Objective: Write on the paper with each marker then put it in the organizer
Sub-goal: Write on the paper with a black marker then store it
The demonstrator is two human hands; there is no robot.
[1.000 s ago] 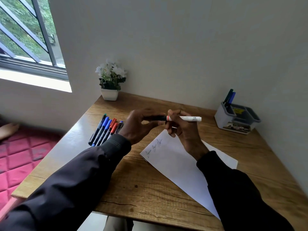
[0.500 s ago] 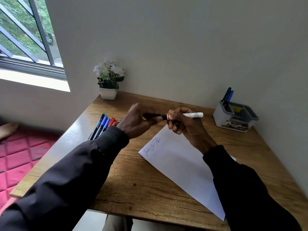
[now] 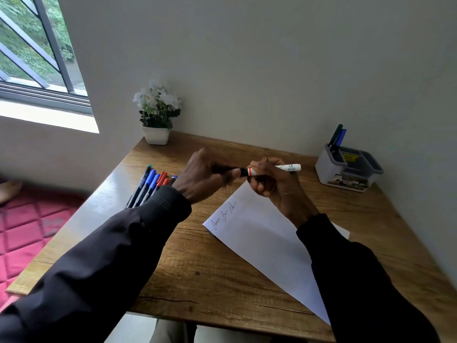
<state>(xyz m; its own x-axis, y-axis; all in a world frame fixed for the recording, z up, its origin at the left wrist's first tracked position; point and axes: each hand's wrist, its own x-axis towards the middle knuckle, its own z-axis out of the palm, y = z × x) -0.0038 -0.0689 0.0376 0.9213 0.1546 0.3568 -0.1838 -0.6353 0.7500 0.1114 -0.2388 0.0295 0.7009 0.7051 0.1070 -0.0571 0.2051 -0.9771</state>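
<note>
Both hands hold one white marker (image 3: 288,167) level above the desk. My right hand (image 3: 270,180) grips its white barrel near an orange band. My left hand (image 3: 205,174) is closed around the black cap end (image 3: 243,172); I cannot tell whether the cap is on or pulled free. Below them lies a white sheet of paper (image 3: 267,241) with three small scribbles at its upper left corner. Several capped markers (image 3: 150,184), blue, red and dark, lie in a row left of my left wrist. The grey organizer (image 3: 346,169) at the back right holds a green and a blue marker (image 3: 337,138).
A white pot of white flowers (image 3: 157,115) stands at the back of the wooden desk (image 3: 197,273). A wall runs close behind and along the right side. A window is at upper left, and a red quilted mat (image 3: 27,226) lies on the floor to the left.
Both hands have stayed together on the marker, shifting slightly away from me. The marker's black end shows a little more between the hands.
</note>
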